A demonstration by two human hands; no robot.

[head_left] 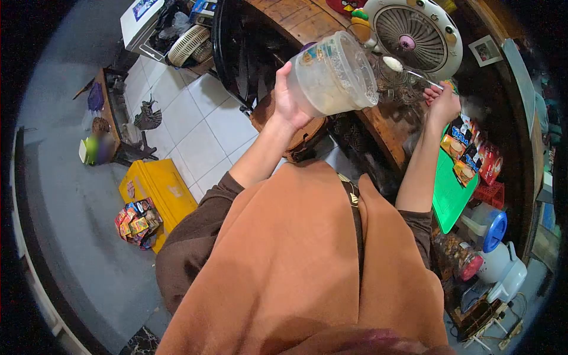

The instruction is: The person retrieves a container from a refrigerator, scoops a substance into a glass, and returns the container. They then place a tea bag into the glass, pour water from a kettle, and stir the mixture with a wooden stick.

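My left hand [290, 97] is wrapped round a clear plastic tub [331, 74], which is tilted with its open end toward the right. A little pale content shows through its cloudy wall. In my right hand [442, 103] is the handle of a metal spoon [419, 74], held between closed fingers. White powder or grains [392, 63] are heaped on the spoon's bowl, to the right of the tub's mouth and apart from it. Below the spoon, glassware [396, 89] stands on the wooden table [381, 133], partly blurred.
A white fan [414, 35] stands behind the spoon. Right of my right forearm lie a green tray [452, 198] and snack packets [461, 148]. Nearer are a blue-lidded container [494, 229], a red-lidded jar [458, 255] and a white jug [500, 269]. A yellow box [157, 189] is at left.
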